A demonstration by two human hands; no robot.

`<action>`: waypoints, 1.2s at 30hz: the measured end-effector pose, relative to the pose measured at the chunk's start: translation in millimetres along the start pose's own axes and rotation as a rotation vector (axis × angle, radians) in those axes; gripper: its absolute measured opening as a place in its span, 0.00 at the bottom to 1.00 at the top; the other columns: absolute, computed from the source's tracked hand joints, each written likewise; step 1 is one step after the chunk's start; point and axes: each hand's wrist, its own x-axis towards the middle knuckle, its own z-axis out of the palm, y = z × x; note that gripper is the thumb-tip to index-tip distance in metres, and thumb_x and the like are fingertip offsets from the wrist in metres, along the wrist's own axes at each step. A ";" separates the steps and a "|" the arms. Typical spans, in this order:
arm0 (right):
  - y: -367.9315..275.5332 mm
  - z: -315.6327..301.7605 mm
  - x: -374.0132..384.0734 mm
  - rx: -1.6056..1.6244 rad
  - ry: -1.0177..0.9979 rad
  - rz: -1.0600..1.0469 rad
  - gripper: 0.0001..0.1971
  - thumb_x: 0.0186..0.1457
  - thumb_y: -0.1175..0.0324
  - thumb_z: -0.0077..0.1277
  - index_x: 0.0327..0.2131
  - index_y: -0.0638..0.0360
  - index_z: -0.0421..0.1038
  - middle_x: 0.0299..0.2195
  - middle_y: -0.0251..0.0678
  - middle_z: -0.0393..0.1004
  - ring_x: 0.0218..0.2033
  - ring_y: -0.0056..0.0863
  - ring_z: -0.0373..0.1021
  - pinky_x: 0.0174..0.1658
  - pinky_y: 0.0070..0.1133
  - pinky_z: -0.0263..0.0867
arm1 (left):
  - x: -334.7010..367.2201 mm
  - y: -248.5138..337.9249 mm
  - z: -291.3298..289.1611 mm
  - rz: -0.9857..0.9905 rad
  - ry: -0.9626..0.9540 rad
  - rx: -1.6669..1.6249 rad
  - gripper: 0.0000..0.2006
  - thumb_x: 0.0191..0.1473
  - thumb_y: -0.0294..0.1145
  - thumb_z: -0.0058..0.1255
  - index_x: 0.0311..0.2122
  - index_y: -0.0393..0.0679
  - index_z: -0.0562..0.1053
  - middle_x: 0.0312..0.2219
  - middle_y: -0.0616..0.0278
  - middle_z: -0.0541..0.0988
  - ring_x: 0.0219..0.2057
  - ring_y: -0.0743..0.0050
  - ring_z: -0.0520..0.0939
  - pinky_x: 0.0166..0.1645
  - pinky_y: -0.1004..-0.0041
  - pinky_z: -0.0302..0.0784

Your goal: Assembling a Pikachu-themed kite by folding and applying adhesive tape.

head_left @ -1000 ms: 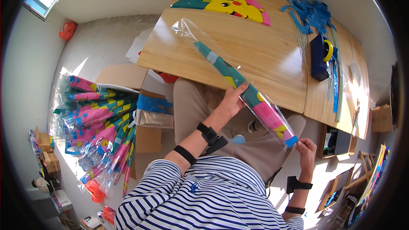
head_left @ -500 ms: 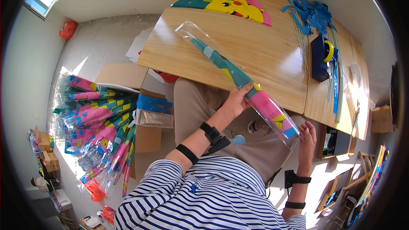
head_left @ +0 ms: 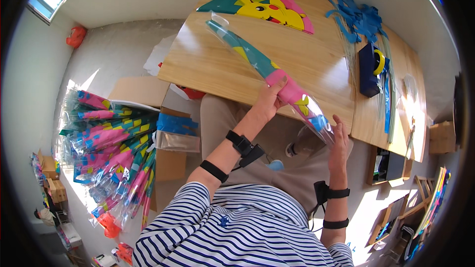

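Observation:
My left hand point(head_left: 268, 100) is closed round the middle of a rolled kite point(head_left: 247, 53) in a long clear plastic sleeve. The printed sheet is green, pink, yellow and blue. It slants from over the table down towards my lap, with its narrow end far and left. At the wide near end, my right hand point(head_left: 338, 144) rests against the sleeve's edge, palm inward and fingers stretched out. A flat kite sheet point(head_left: 269, 7) with a yellow cartoon figure on green and pink lies at the table's far edge.
The wooden table point(head_left: 316, 69) holds blue strips point(head_left: 363, 20), thin rods point(head_left: 350, 59) and a dark blue box point(head_left: 368, 71) with a yellow tape roll point(head_left: 379, 62). To my left, several sleeved kites point(head_left: 111, 133) fan out by a cardboard box point(head_left: 170, 165) with clear sleeves point(head_left: 177, 141).
The sleeved kite has moved up and left, its far end further over the table. My right hand has moved left and up along with its near end, now with straighter fingers.

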 end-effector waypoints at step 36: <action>42.1 148.2 84.2 -0.791 -0.221 -0.750 0.11 0.45 0.76 0.58 0.36 0.63 0.77 0.34 0.45 0.73 0.40 0.47 0.70 0.44 0.37 0.68 | 24.3 52.6 -70.8 0.797 -0.235 1.773 0.15 0.54 0.28 0.55 0.48 0.42 0.78 0.55 0.57 0.78 0.61 0.55 0.72 0.64 0.52 0.63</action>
